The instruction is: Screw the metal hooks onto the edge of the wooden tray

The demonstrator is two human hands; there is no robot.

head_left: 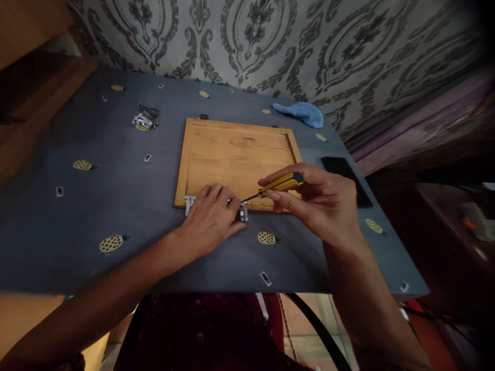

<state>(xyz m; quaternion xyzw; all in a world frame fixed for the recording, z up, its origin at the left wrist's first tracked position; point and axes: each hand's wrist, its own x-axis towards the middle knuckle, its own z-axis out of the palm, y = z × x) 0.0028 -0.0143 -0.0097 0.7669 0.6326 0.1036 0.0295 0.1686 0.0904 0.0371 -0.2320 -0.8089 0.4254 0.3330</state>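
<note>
As the left hand (212, 214), fingers curled, clasps a metal fitting (243, 213), seemingly to steady it at the near edge of a wooden panel (232, 157) lying on the desk (127, 201), the right hand (327, 201) pinches a screwdriver (281, 184), its shaft angled toward the fitting.

Yellow-and-black screwdriver (282, 184), honey-brown panel (235, 154), blue-grey pineapple-print tabletop (143, 203)

The one view looks from the person's head, forward and down across the counter (127, 206) to the patterned wall (255, 31) behind, near enough that the left hand (211, 216) and right hand (327, 201) loom large beside the wooden panel (235, 154) at mid-frame.
</note>
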